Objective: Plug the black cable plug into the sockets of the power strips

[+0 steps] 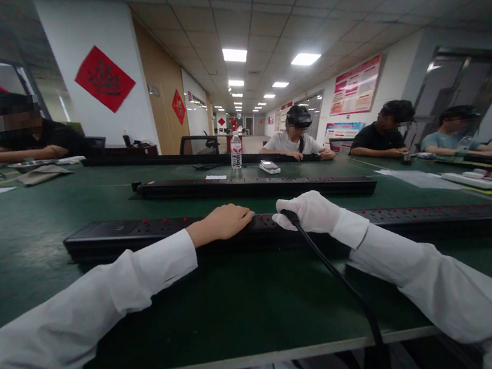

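Note:
A long black power strip (110, 235) with red marks along its top lies across the table in front of me. My left hand (221, 221), bare, rests over its middle with the fingers together and curled on the strip; the thumb is hidden. In a white glove, my right hand (308, 212) grips the black plug (290, 217) of a power cord just above the strip. From the plug the black cord (341, 281) hangs towards me over the table edge. Whether the plug's pins sit in a socket is hidden.
Beyond lies a second black power strip (251, 187), then a third long black bar (159, 161). A water bottle (235, 151) and a small white device (270, 167) stand between them. Several people sit around the green table (228, 310). White sheets (416, 179) lie at right.

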Tool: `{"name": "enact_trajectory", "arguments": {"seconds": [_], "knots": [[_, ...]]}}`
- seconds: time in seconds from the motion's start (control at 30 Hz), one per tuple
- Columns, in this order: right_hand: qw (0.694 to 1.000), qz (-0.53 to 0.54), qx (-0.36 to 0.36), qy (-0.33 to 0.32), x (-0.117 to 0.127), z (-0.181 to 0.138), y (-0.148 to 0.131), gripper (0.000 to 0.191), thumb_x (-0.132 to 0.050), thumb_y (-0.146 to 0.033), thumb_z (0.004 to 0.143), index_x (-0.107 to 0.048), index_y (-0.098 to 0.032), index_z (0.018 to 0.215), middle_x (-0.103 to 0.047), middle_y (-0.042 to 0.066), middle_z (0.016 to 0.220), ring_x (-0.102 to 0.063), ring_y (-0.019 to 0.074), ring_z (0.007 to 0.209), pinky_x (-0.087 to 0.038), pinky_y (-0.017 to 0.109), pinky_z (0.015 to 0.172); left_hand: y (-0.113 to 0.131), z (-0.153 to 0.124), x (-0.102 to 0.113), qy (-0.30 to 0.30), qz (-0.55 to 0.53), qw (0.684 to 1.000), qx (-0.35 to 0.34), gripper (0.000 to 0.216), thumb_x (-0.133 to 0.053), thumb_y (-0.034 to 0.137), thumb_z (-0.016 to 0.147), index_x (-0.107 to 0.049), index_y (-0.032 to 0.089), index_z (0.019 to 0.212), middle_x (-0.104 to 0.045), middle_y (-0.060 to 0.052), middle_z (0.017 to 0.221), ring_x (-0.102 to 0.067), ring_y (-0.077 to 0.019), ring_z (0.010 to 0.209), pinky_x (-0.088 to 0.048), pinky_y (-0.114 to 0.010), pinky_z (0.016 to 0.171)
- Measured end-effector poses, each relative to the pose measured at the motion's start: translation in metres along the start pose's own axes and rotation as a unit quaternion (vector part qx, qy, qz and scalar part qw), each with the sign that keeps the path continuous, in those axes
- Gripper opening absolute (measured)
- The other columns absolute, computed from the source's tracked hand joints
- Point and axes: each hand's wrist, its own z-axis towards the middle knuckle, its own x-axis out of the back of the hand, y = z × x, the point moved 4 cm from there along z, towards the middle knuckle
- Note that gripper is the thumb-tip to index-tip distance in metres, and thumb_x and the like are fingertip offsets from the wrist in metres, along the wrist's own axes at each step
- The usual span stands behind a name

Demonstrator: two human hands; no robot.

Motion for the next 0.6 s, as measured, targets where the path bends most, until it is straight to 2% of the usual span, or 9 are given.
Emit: {"name": "enact_trajectory", "arguments": {"seconds": [0.23, 0.4, 0.6], "knots": [[0.996, 0.070, 0.047, -0.029, -0.009, 0.006, 0.005, 0.031, -0.039, -0.048, 0.080, -0.054, -0.022, 0.076, -0.052, -0.002, 0.052, -0.042, 0.0078, 0.047, -0.021, 0.020, 0.048, -0.002, 0.000, -0.002, 0.002, 0.022, 1.000, -0.014, 0.044, -0.019, 0.039, 0.091, -0.057, 0.019, 0.099, -0.063, -0.008, 0.096, -0.059, -0.0205, 0.082, -0.043, -0.030, 0.070], [0.992, 0.125, 0.015, -0.014, -0.019, 0.006, 0.008, 0.032, -0.040, -0.049, 0.080, -0.053, -0.020, 0.074, -0.050, -0.003, 0.052, -0.041, 0.0068, 0.048, -0.022, 0.020, 0.048, -0.001, -0.001, -0.001, -0.002, 0.036, 0.999, -0.021, 0.042, -0.019, 0.036, 0.091, -0.055, 0.019, 0.101, -0.063, -0.008, 0.097, -0.059, -0.0212, 0.081, -0.043, -0.030, 0.068], [0.990, 0.141, 0.002, 0.015, -0.019, 0.003, 0.008, 0.032, -0.041, -0.049, 0.079, -0.053, -0.020, 0.071, -0.049, -0.003, 0.052, -0.041, 0.0064, 0.048, -0.023, 0.020, 0.049, -0.002, 0.000, -0.004, 0.007, 0.058, 0.998, -0.038, 0.039, -0.020, 0.034, 0.090, -0.055, 0.018, 0.099, -0.062, -0.009, 0.100, -0.059, -0.0217, 0.083, -0.043, -0.031, 0.068]]}}
